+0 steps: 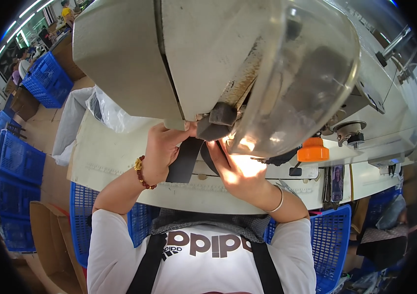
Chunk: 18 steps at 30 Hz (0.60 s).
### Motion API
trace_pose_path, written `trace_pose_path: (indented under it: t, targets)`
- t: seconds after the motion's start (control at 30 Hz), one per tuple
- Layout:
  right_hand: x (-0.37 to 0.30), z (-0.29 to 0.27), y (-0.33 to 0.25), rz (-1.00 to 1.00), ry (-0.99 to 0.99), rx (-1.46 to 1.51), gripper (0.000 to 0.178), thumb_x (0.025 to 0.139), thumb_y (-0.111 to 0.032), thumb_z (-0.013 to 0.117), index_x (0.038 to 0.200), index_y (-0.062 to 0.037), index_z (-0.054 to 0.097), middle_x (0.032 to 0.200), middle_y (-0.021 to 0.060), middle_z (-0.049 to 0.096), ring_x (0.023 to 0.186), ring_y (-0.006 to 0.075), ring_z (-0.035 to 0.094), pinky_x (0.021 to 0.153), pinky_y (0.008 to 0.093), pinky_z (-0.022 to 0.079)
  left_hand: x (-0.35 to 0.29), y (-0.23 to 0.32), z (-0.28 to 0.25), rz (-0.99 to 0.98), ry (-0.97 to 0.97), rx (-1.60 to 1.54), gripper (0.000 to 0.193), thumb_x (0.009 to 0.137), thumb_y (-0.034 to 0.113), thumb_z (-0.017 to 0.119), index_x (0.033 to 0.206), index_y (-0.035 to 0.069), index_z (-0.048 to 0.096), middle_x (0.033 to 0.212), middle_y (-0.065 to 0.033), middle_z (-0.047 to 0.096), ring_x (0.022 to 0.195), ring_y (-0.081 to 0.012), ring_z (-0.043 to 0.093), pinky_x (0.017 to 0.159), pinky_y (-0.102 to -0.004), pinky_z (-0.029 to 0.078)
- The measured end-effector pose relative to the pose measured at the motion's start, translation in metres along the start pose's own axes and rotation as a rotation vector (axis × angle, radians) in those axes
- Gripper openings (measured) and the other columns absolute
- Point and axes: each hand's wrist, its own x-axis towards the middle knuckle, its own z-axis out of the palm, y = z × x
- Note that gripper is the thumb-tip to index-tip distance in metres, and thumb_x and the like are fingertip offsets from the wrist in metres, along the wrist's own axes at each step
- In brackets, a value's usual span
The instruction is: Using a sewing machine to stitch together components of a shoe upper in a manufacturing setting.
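Observation:
A large cream sewing machine point(120, 59) looms over my hands and hides the stitching area. Under its head lies a dark grey piece of fabric point(183, 164), its lower end hanging toward the table's near edge. My left hand point(162, 149) is closed at the fabric's left side, its fingertips partly hidden by the machine. From the other side, my right hand point(242, 171) grips the dark material, thumb and fingers close together by the lit needle area. A clear plastic cover point(311, 83) hangs above my right hand. The fabric's far end cannot be seen.
The pale table point(105, 159) carries a printed ruler along its front. To the right are an orange cap point(312, 150) and a phone point(337, 183). Blue crates point(331, 245) stand below the table on both sides. Clear plastic sheeting point(115, 112) lies at the left.

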Motion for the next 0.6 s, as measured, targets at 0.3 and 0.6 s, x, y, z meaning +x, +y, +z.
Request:
trace_pose_path:
  t: [0.3, 0.6]
  targets:
    - [-0.007, -0.005, -0.004, 0.002, -0.074, 0.078, 0.054, 0.07, -0.022, 0.06, 0.121, -0.0101, 0.073, 0.103, 0.0081, 0.075, 0.074, 0.0222, 0.07, 0.077, 0.0409, 0.058, -0.003, 0.016, 0.003, 0.875, -0.206, 1.081, 0.047, 0.065, -0.005, 0.065, 0.111, 0.006, 0.067, 0.097, -0.0102, 0.07, 0.072, -0.0239, 0.066, 0.057, -0.0336, 0.046]
    - [0.001, -0.01, -0.003, 0.017, -0.01, 0.159, 0.035, 0.069, -0.003, 0.074, 0.104, -0.001, 0.075, 0.102, 0.0185, 0.071, 0.085, 0.029, 0.07, 0.07, 0.0343, 0.058, 0.003, 0.003, -0.001, 0.828, -0.274, 1.016, 0.048, 0.065, -0.005, 0.066, 0.112, 0.004, 0.064, 0.106, -0.0156, 0.066, 0.076, -0.0245, 0.066, 0.062, -0.0353, 0.05]
